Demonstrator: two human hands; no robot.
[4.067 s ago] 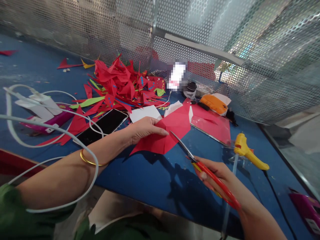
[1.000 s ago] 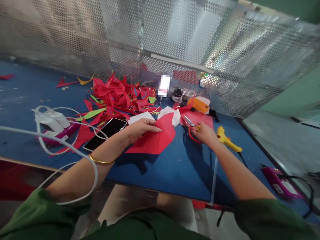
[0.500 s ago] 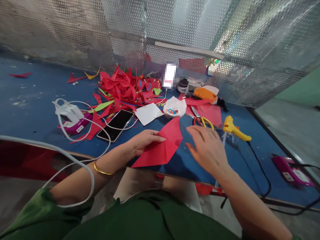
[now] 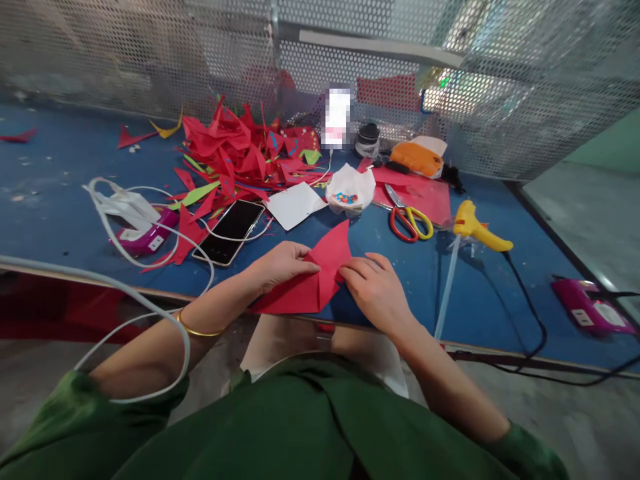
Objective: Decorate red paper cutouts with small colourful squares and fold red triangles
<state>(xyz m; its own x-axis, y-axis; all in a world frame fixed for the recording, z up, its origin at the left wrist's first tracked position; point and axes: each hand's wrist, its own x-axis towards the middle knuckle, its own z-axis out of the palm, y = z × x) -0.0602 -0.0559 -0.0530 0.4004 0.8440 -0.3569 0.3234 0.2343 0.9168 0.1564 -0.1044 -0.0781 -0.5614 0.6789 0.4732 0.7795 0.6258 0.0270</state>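
A folded piece of red paper (image 4: 300,295) lies at the table's front edge, with a pointed flap rising at its far side. My left hand (image 4: 284,268) pinches it from the left, thumb on top. From the right, my right hand (image 4: 374,288) grips the paper's right edge between thumb and fingers; the fingertips are partly hidden. Just beyond the paper stands a white paper-lined bowl (image 4: 357,181) with small coloured pieces in it. Scissors (image 4: 409,220) with one red and one yellow handle lie beyond my right hand.
A yellow glue gun (image 4: 480,227) rests at the right, its cord running to a purple power strip (image 4: 590,307). At the left are a phone (image 4: 231,232), a white cable and another purple strip (image 4: 145,233). Red paper cutouts (image 4: 225,143) are heaped behind, before a perforated metal screen (image 4: 150,60).
My right hand has come in from the right and closed on the red paper's edge. My left hand keeps its hold. The view has tilted down slightly.
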